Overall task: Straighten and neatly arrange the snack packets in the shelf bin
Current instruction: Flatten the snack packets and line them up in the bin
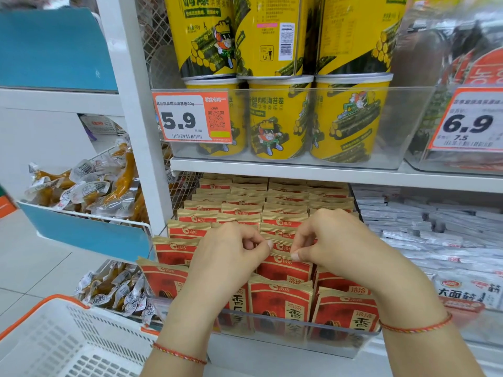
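Note:
Several red and tan snack packets [280, 300] stand in rows inside a clear plastic shelf bin [299, 333] on the lower shelf. My left hand [231, 254] and my right hand [329, 240] hover over the middle rows with curled fingers. Each hand pinches a top corner of one packet [283, 265] in the middle column. My forearms hide parts of the front packets on both sides.
Yellow seaweed-roll cans [280, 123] fill a clear bin on the shelf above, with a 5.9 price tag [190, 118]. White packets [435, 229] lie to the right. Wire racks of vacuum-packed snacks [89, 186] hang to the left. A white and orange basket [68, 341] sits at the lower left.

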The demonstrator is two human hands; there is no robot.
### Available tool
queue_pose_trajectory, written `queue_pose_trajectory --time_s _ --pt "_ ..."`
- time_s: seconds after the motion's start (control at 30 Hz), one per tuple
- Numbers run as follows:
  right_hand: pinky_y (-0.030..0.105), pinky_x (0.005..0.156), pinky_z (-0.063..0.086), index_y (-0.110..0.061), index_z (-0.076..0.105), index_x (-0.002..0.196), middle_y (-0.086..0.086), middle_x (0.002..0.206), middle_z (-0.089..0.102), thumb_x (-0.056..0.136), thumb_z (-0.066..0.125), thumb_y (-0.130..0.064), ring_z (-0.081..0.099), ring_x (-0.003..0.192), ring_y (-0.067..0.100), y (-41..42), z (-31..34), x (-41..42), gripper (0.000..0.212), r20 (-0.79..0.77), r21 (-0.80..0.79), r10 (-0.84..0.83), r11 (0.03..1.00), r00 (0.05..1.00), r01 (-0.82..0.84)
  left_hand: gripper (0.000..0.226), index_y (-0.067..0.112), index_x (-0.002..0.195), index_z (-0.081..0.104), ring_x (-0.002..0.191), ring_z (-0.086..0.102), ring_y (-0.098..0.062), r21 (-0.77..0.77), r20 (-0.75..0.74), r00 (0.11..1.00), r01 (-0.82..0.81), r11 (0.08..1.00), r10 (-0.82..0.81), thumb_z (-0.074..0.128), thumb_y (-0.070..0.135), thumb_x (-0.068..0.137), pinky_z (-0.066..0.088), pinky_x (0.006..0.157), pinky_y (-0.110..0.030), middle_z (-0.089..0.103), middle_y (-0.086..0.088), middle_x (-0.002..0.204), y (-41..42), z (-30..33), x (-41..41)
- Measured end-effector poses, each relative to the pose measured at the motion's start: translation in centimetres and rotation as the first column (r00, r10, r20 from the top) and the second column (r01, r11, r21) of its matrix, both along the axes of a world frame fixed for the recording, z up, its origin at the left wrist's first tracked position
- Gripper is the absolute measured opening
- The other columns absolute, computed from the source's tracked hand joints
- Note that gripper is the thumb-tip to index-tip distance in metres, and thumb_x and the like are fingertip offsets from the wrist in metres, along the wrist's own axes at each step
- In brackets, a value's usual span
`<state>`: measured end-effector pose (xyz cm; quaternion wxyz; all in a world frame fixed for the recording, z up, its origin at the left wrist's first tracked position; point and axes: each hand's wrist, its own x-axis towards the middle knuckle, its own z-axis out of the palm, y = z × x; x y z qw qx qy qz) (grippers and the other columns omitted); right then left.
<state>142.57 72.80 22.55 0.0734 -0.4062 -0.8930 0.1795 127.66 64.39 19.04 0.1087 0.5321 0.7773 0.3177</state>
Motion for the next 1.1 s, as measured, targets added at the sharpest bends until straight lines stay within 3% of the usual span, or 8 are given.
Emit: queue_pose_trajectory --time_s 0.13,0.27,0.47,0.57,0.67,0.87,1.0,1.1 --pt "0.026 0.071 0.048 -0.034 0.071 0.072 -0.017 0.074 0.064 0.082 0.070 -0.042 0.057 0.077 0.002 -0.1 -0.1 0.2 0.012 -0.056 0.008 0.008 1.000 0.998 -0.007 0.016 0.036 0.085 0.070 0.063 0.055 -0.002 0.022 -0.018 1.000 -0.009 1.000 0.009 0.059 0.045 0.092 0.043 0.057 -0.020 0.061 0.014 0.070 -0.3 0.1 0.1" --pt "0.027 0.068 0.052 -0.031 0.070 0.069 -0.015 0.066 0.066 0.069 0.073 -0.057 0.059 0.067 -0.001 -1.3 1.6 0.7 0.026 -0.184 -0.063 0.068 0.995 0.981 -0.081 0.013 0.036 0.088 0.069 0.079 0.055 0.008 0.242 0.147 0.987 -0.105 0.965 0.070 0.057 0.039 0.093 0.042 0.064 -0.020 0.065 0.017 0.076 -1.0 0.8 -0.9" --pt "0.029 0.080 0.052 -0.031 0.064 0.086 -0.017 0.083 0.066 0.072 0.079 -0.045 0.060 0.083 -0.001 -3.4 1.1 -1.1 0.026 0.086 -0.138 0.195 0.973 0.977 -0.182 0.018 0.035 0.086 0.073 0.077 0.062 -0.008 0.330 0.296 0.951 -0.185 0.926 0.085 0.057 0.029 0.092 0.054 0.077 -0.040 0.069 0.008 0.077 -1.2 0.8 -1.8" --pt "0.024 0.072 0.043 -0.030 0.062 0.080 -0.016 0.081 0.059 0.080 0.075 -0.037 0.055 0.085 0.006 -3.6 0.7 -1.5 0.014 0.162 -0.046 0.177 0.984 0.971 -0.172 0.018 0.036 0.085 0.072 0.076 0.064 -0.017 0.314 0.303 0.950 -0.172 0.934 0.073 0.057 0.029 0.092 0.055 0.076 -0.047 0.068 0.006 0.076 -1.2 0.9 -1.5" --pt "0.018 0.059 0.036 -0.029 0.062 0.070 -0.018 0.070 0.056 0.083 0.071 -0.036 0.050 0.071 -0.003 -3.5 0.9 -1.3 0.017 0.138 0.029 0.175 0.983 0.975 -0.181 0.018 0.038 0.083 0.071 0.072 0.063 -0.020 0.315 0.301 0.952 -0.148 0.938 0.049 0.057 0.029 0.092 0.056 0.072 -0.047 0.067 0.007 0.075 -1.3 1.0 -1.6" --pt "0.030 0.072 0.048 -0.031 0.059 0.066 -0.017 0.070 0.060 0.081 0.069 -0.044 0.059 0.079 0.006 -2.4 1.5 -0.2 0.022 -0.085 0.067 0.083 0.995 0.993 -0.078 0.015 0.033 0.091 0.072 0.068 0.063 0.002 0.293 0.398 0.912 -0.023 0.956 -0.100 0.057 0.033 0.094 0.053 0.063 -0.019 0.070 0.016 0.077 -1.7 1.3 -1.8" --pt "0.037 0.074 0.048 -0.032 0.061 0.075 -0.013 0.075 0.064 0.082 0.065 -0.043 0.059 0.082 0.013 -1.4 1.4 0.3 0.014 -0.305 0.153 0.021 0.988 0.952 0.027 0.040 0.028 0.104 0.073 0.093 0.068 -0.003 0.205 0.439 0.857 0.197 0.959 -0.270 0.047 0.055 0.089 0.052 0.089 -0.029 0.074 0.013 0.096 -1.7 1.1 -1.4" --pt "0.028 0.070 0.046 -0.033 0.064 0.076 -0.017 0.073 0.066 0.081 0.069 -0.035 0.059 0.076 0.005 -1.6 1.6 0.3 0.007 -0.615 0.232 0.051 0.965 0.787 0.119 0.036 0.025 0.113 0.069 0.101 0.067 -0.004 0.201 0.458 0.827 0.262 0.944 -0.326 0.059 0.049 0.089 0.053 0.093 -0.031 0.074 0.012 0.106 -1.6 1.1 -0.7"
